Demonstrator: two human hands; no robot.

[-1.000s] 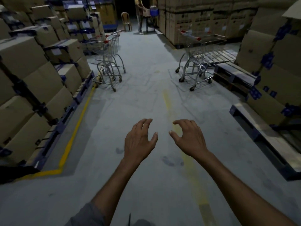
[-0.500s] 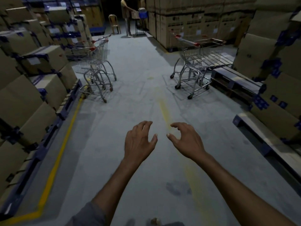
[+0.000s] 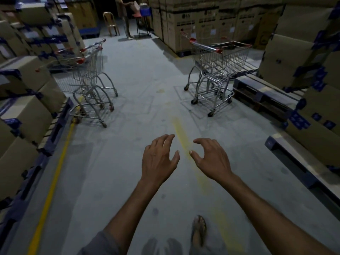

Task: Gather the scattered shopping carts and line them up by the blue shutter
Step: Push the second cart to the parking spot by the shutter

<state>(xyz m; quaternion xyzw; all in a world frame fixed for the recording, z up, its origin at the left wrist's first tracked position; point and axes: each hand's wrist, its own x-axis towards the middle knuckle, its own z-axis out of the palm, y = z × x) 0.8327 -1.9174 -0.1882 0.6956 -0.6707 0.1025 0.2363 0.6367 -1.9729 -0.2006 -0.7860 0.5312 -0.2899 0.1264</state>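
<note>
Reaching forward over the floor (image 3: 128,162) with left hand (image 3: 158,159) and right hand (image 3: 211,159), palms down, thumbs turned toward each other, fingers loosely curved and apart, gripping nothing and touching nothing.

Well ahead and to the left of the left hand: left carts (image 3: 86,74), several nested together, red-capped handle bars stepped one behind another, long axis aslant across the aisle. Hard to tell which end leads. Parked just beside the left pallets (image 3: 55,129), with wheels near the yellow line (image 3: 53,181).

Well ahead and to the right of the right hand: right cart (image 3: 222,65), handle bar on the side nearer the aisle, basket nose pointing away to the right toward the stacked boxes (image 3: 287,57), long axis crosswise to the aisle. Hard to say whether it is one cart or a nested pair. Standing just beside the right pallet (image 3: 261,96).

Compared with half a second ago: both cart groups nearer and lower in view, hands in the same curved, unloaded pose, a sandalled foot (image 3: 198,230) now showing below the right forearm.

Straight ahead of both hands, between the two cart groups: open aisle floor with a faded centre stripe (image 3: 179,126), running to a chair (image 3: 110,23) and a person (image 3: 123,15) at the far end. Hemmed on either side by pallet edges and box stacks, the left boxes (image 3: 27,115) closing in beside the left forearm.
</note>
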